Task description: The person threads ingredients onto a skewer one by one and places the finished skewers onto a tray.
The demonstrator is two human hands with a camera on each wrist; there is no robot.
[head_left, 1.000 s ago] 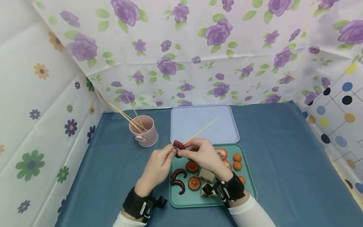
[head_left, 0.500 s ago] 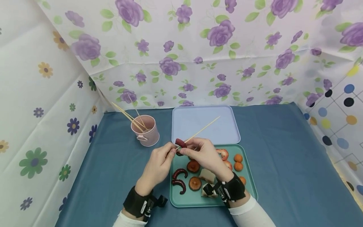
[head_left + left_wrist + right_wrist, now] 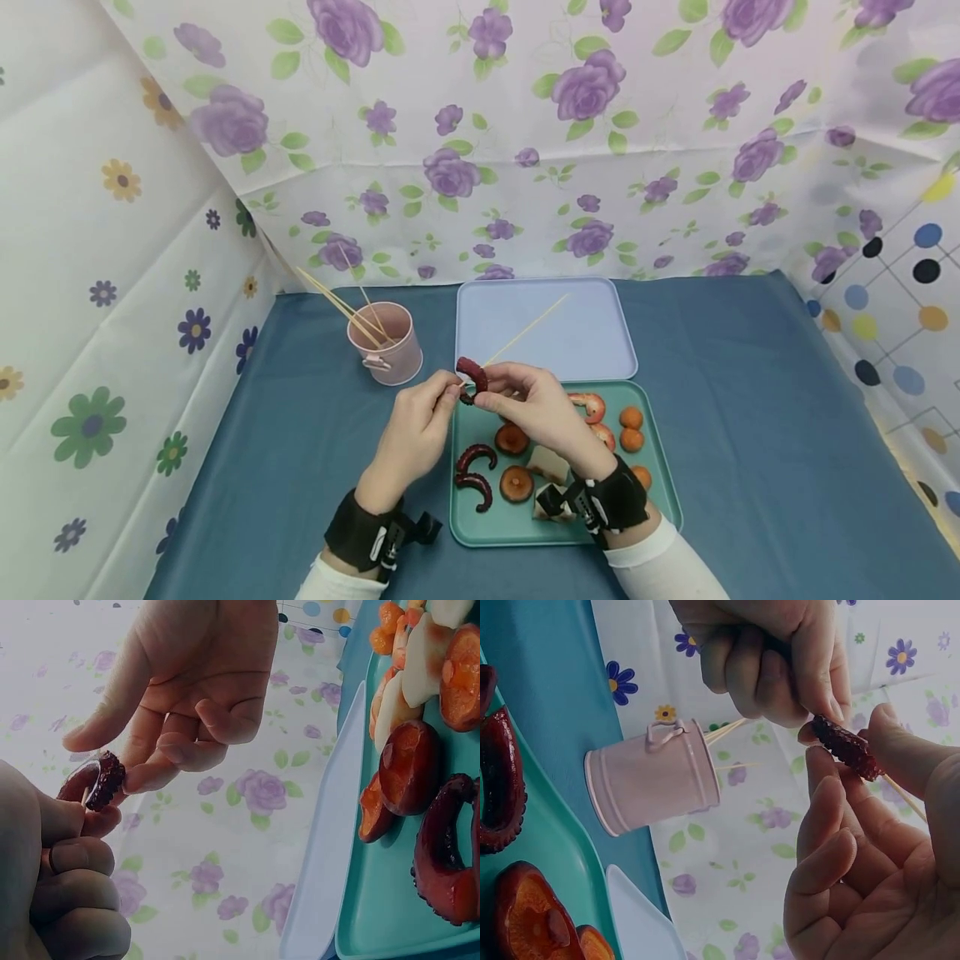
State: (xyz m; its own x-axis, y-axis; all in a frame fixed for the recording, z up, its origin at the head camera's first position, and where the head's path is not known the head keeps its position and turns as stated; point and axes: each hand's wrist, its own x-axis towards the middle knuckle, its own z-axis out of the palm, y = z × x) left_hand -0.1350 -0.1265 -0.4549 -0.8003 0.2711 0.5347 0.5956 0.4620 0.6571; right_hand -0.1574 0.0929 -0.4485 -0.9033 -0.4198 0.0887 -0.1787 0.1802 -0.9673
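Between my two hands a dark red octopus tentacle (image 3: 476, 378) is held up above the top left of the green tray. A thin wooden skewer (image 3: 527, 331) passes by the tentacle and slants up to the right over the lilac tray. My left hand (image 3: 408, 429) pinches the skewer's near end, its other fingers curled. With thumb and fingertips, my right hand (image 3: 542, 414) grips the curved tentacle (image 3: 847, 748). In the left wrist view the suckered side of the tentacle (image 3: 106, 780) faces the camera. How far the skewer runs through it is hidden by fingers.
The green tray (image 3: 468, 533) bears tentacles (image 3: 474, 492), mushroom caps (image 3: 516, 483), pale blocks (image 3: 548, 464), shrimp (image 3: 592, 407) and orange balls (image 3: 631, 440). Behind it lies a lilac tray (image 3: 540, 292). A pink bucket (image 3: 396, 362) with several skewers stands at left.
The tentacle has turned in my fingers, now showing its curve upright. The skewer's far end has shifted slightly left and up. Both hands stay nearly in place.
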